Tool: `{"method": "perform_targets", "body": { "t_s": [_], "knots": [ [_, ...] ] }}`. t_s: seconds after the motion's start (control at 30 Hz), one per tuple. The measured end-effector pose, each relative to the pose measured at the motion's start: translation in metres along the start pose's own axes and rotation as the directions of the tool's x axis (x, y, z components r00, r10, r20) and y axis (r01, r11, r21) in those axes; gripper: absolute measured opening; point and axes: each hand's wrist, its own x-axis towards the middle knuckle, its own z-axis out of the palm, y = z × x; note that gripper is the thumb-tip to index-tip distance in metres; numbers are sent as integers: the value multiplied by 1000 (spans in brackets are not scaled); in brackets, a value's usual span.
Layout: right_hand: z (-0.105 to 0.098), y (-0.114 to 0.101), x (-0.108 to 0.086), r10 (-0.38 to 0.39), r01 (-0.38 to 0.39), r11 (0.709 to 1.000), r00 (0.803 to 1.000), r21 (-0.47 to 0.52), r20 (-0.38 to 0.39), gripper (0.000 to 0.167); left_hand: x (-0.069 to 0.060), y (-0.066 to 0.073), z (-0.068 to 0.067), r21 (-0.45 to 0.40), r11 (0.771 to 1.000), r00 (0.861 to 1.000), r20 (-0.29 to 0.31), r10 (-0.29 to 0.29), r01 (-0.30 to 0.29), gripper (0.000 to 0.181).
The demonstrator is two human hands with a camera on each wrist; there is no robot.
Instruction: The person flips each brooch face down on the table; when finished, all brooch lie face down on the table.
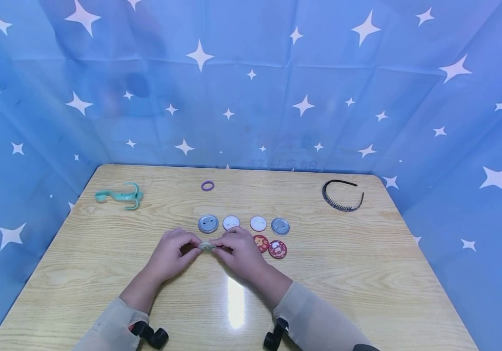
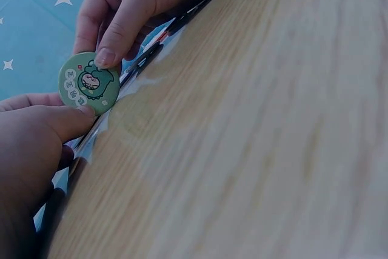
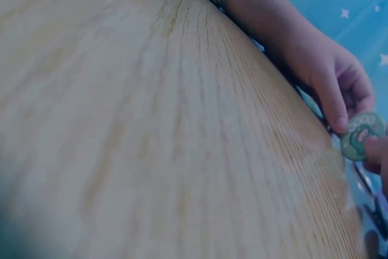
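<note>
Pinches round green cartoon-printed badge (image 2: 91, 83) with fingers of left hand (image 1: 172, 254) and right hand (image 1: 243, 252), apparently orienting it, and next probably needs gentle release onto wooden desk (image 1: 347, 278).

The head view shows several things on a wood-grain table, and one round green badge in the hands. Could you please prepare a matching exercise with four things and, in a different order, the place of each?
Things
1. Round green badge with a cartoon figure
2. Small purple ring
3. Teal object with curved prongs
4. Black toothed headband

Places
A. Far right part of the wood-grain table
B. Pinched by the left hand and right hand
C. Far left part of the table
D. Beyond the leftmost face-down silver badge

Pairs: 1-B, 2-D, 3-C, 4-A
</note>
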Motion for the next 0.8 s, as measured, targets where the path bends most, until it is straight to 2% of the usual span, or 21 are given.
{"method": "perform_targets", "body": {
  "t_s": [0.43, 0.8],
  "knots": [
    [-1, 0, 0, -12, 12, 1000, 1000, -3, -2, 17, 0, 0, 0, -5, 1000, 1000, 6, 0, 0, 22],
    [0, 0, 1, -39, 40, 999, 999, 9, -26, 14, 1, 2, -2, -22, 999, 1000, 3, 24, -24, 22]
  ]
}}
